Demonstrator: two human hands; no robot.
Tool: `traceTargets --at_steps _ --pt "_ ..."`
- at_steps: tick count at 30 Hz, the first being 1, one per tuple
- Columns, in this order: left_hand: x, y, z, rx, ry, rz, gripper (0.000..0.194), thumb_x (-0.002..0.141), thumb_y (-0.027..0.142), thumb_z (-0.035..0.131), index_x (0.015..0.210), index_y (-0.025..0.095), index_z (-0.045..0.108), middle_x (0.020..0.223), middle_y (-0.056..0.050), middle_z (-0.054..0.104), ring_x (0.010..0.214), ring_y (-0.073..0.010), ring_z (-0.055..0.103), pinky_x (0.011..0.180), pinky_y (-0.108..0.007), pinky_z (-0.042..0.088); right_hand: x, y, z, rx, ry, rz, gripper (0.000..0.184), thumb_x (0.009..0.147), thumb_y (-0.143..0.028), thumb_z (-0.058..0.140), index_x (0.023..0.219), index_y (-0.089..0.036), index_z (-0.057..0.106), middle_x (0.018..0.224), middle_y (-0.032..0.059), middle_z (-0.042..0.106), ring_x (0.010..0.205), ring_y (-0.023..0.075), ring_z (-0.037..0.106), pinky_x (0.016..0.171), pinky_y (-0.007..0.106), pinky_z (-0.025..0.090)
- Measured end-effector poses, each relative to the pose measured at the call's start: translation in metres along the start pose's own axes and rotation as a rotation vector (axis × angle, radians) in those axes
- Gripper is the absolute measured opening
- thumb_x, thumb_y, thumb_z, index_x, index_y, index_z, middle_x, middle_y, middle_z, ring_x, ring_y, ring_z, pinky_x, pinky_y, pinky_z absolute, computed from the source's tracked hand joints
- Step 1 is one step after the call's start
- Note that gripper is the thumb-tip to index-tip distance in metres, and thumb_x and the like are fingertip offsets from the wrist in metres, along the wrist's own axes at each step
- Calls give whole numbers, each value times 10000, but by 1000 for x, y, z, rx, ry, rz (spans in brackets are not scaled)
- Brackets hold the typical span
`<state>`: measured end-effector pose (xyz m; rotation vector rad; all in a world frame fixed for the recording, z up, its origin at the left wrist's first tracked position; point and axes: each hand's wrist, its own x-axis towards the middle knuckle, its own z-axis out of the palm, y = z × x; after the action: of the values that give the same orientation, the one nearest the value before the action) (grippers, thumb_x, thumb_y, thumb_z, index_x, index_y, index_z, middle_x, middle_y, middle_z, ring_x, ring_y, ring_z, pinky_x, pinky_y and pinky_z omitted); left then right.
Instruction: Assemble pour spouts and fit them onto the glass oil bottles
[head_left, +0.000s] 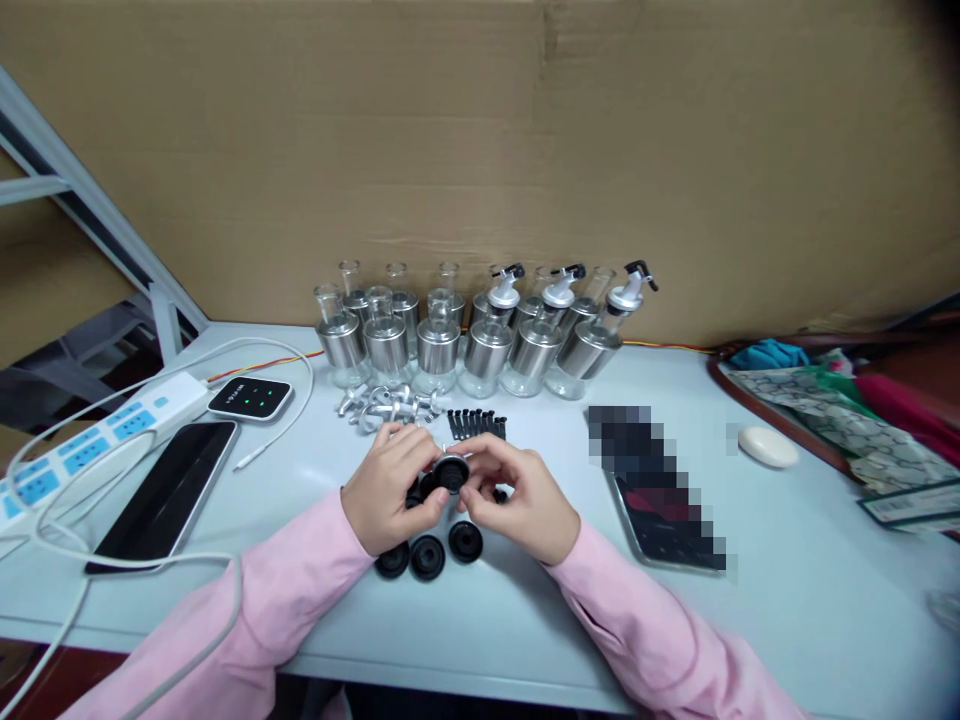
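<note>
Between my left hand (394,488) and my right hand (521,498) is a bottle pourer (451,474), its round black underside with a silvery rim turned toward me. The fingers and thumbs of both hands close on its edges. Under and just in front of my hands lie several round black stoppers (427,557), some partly hidden by the fingers. Beyond my left hand is a pile of silver pourer spouts (388,407). Small black levers (477,424) lie in a row beyond my right hand.
Glass bottles with steel sleeves (439,350) stand in two rows at the back; three front ones carry pourers (559,290). At left are a phone (166,495), a Wi-Fi device (251,398), a power strip (97,445) and a white cable. A tablet-like device (667,540) and white oval object (769,447) lie right.
</note>
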<state>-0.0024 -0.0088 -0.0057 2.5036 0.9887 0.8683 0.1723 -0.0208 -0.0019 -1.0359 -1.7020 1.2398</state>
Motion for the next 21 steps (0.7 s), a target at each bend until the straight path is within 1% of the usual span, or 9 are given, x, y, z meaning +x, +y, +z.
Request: traceTargets --at_steps 3,8,17,21 --pt "0 0 -1 -11 -7 14 172 783 306 362 752 166 458 692 -11 447 692 -179 426 714 -363 301 -1 -1 0 -10 5 -9 267 618 -120 534 879 -171 551 687 -8 630 497 82 549 440 176 362" --pt "1 -1 -1 -16 -23 30 162 778 297 355 750 167 447 700 -15 454 686 -177 421 713 -368 298 -3 -2 0 -34 10 -9 259 593 -97 532 840 -174 542 656 -31 619 449 64 521 436 165 373" --pt "0 1 0 -25 -18 41 165 787 301 350 744 169 439 695 -12 452 676 -173 418 716 -367 302 -4 -4 1 -16 21 12 223 586 -107 539 800 -171 541 603 -44 592 419 49 445 434 158 372" --pt "-1 1 0 -12 -13 46 161 784 295 348 743 168 438 696 -13 449 676 -174 417 715 -364 298 -4 -4 1 -20 21 19 218 586 -113 539 796 -170 546 597 -42 584 420 50 441 430 158 363"
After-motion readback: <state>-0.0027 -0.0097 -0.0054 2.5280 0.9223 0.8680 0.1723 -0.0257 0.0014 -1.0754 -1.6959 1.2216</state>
